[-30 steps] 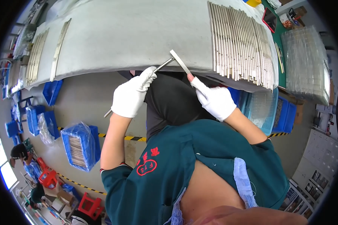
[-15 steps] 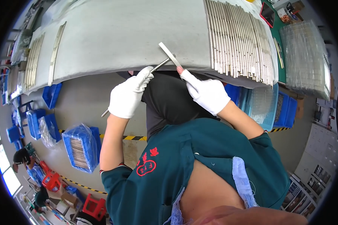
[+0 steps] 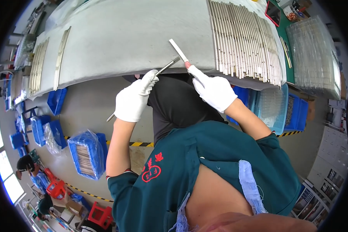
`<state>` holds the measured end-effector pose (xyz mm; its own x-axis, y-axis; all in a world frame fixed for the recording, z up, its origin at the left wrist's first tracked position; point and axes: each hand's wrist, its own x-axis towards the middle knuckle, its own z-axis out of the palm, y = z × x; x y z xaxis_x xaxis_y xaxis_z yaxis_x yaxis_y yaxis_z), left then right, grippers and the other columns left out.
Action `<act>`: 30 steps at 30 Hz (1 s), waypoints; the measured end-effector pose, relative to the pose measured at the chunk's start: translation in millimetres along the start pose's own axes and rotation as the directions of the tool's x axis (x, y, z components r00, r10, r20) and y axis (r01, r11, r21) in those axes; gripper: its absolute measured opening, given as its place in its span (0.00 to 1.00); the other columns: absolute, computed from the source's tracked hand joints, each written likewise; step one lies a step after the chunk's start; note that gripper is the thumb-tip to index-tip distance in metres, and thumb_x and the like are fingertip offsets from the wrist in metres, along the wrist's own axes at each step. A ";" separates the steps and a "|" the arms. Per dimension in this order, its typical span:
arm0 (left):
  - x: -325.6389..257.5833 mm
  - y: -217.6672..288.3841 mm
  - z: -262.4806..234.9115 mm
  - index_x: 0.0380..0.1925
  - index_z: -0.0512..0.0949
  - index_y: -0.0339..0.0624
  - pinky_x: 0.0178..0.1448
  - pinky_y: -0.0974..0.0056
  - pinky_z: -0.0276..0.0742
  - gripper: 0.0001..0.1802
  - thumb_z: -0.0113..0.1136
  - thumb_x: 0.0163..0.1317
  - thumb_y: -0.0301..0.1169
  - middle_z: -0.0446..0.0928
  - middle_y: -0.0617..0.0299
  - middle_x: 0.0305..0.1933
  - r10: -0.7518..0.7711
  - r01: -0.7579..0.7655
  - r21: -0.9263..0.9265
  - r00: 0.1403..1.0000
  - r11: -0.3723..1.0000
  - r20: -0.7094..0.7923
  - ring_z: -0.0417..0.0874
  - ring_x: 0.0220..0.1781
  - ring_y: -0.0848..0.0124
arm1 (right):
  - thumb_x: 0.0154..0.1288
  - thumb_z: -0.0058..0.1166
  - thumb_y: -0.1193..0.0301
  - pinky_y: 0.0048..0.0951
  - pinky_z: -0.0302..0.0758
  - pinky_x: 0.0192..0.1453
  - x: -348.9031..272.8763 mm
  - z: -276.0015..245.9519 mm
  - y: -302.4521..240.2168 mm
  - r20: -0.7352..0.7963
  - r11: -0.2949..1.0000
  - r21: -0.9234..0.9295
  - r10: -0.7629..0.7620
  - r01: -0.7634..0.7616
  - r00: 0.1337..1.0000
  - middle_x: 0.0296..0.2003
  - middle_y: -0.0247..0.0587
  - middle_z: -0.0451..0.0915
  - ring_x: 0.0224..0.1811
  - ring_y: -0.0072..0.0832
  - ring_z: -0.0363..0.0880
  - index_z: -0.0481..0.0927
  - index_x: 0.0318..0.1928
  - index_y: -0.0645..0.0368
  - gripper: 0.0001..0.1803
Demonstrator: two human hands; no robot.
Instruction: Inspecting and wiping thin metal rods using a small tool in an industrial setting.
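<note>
My left hand [image 3: 134, 98], in a white glove, is closed round a slim silver metal rod [image 3: 168, 66]. The rod slants up and to the right past the fingers; its thin lower end sticks out behind the wrist. My right hand [image 3: 215, 92], also gloved but with a bare fingertip showing, grips a narrow white flat stick [image 3: 178, 49] by its lower end. This stick tilts up and to the left, beside the rod's upper tip, with a small gap seeming to lie between them. Both are held at the near edge of the cloth-covered table [image 3: 139, 34].
Many similar rods [image 3: 243, 42] lie in a row on the table's right, with smaller groups [image 3: 62, 58] at the left. Clear plastic trays [image 3: 313, 58] are stacked far right. Blue bins [image 3: 294, 114] stand below, and a bagged bin of rods [image 3: 85, 154] sits on the floor.
The white stick has moved up and right, away from the rod's tip, which it crossed before. My left hand still holds the rod in nearly the same pose. The view has shifted slightly.
</note>
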<state>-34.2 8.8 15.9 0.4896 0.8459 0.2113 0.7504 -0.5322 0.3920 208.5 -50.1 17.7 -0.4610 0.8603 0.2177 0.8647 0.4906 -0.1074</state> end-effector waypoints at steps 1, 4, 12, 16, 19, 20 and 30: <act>-0.6 0.4 0.4 0.48 0.75 0.61 0.30 0.66 0.75 0.16 0.55 0.58 0.35 0.80 0.69 0.31 0.000 0.000 0.002 1.000 1.000 -0.003 0.81 0.29 0.68 | 0.51 0.50 0.76 0.26 0.69 0.16 -3.6 -0.4 -0.9 -0.003 1.000 -0.001 -0.002 0.002 1.000 0.61 0.45 0.65 0.13 0.28 0.72 0.74 0.35 0.63 0.09; -1.2 0.4 1.4 0.48 0.75 0.61 0.30 0.66 0.75 0.16 0.54 0.58 0.35 0.80 0.69 0.31 -0.012 0.012 0.008 1.000 1.000 -0.006 0.81 0.28 0.68 | 0.55 0.49 0.73 0.28 0.67 0.15 -16.0 5.4 -3.4 0.117 0.988 0.031 0.145 -0.149 0.983 0.48 0.44 0.76 0.11 0.27 0.70 0.75 0.43 0.60 0.13; 20.4 10.3 -18.8 0.46 0.77 0.49 0.37 0.68 0.75 0.14 0.53 0.62 0.37 0.80 0.59 0.33 -0.416 0.611 -0.288 0.747 0.737 0.519 0.81 0.31 0.67 | 0.60 0.48 0.69 0.30 0.65 0.13 -15.6 -8.6 -10.8 0.069 0.976 0.090 0.192 -0.198 0.979 0.09 0.36 0.66 0.08 0.29 0.67 0.63 0.63 0.46 0.29; 13.8 -3.3 -11.6 0.46 0.77 0.46 0.42 0.70 0.74 0.15 0.54 0.62 0.37 0.81 0.57 0.35 -0.314 0.457 -0.352 0.864 0.817 0.394 0.81 0.35 0.68 | 0.60 0.48 0.69 0.32 0.65 0.13 -7.3 -11.4 -14.5 0.161 0.971 0.067 0.216 -0.229 0.963 0.10 0.35 0.68 0.08 0.30 0.68 0.62 0.64 0.40 0.30; 15.8 -4.7 -11.8 0.46 0.77 0.44 0.46 0.69 0.74 0.14 0.55 0.62 0.35 0.81 0.58 0.38 -0.243 0.383 -0.395 0.901 0.835 0.359 0.82 0.39 0.68 | 0.60 0.48 0.70 0.32 0.66 0.13 8.8 2.7 -15.3 0.085 0.970 0.080 0.224 -0.230 0.971 0.10 0.36 0.68 0.08 0.30 0.69 0.60 0.65 0.40 0.31; 17.8 -3.6 -13.5 0.46 0.77 0.44 0.46 0.69 0.74 0.14 0.55 0.62 0.35 0.81 0.58 0.38 -0.243 0.383 -0.395 0.901 0.835 0.359 0.82 0.39 0.68 | 0.59 0.48 0.70 0.31 0.66 0.13 11.3 6.6 -15.6 0.054 0.970 0.084 0.223 -0.227 0.973 0.11 0.35 0.69 0.09 0.30 0.69 0.60 0.65 0.40 0.31; 21.1 3.0 -16.7 0.46 0.78 0.42 0.24 0.76 0.60 0.14 0.55 0.62 0.35 0.70 0.72 0.22 -0.394 0.720 -0.510 0.688 0.470 0.610 0.61 0.19 0.83 | 0.60 0.47 0.70 0.30 0.65 0.13 9.2 5.6 -9.9 -0.052 0.974 0.066 0.222 -0.219 0.974 0.08 0.36 0.65 0.07 0.29 0.68 0.62 0.64 0.40 0.29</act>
<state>-29.1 25.7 36.5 0.3121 0.7713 -0.5547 0.4794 0.3762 0.7929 194.6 -46.3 15.3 -0.2461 0.9394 0.2387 0.9296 0.2985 -0.2164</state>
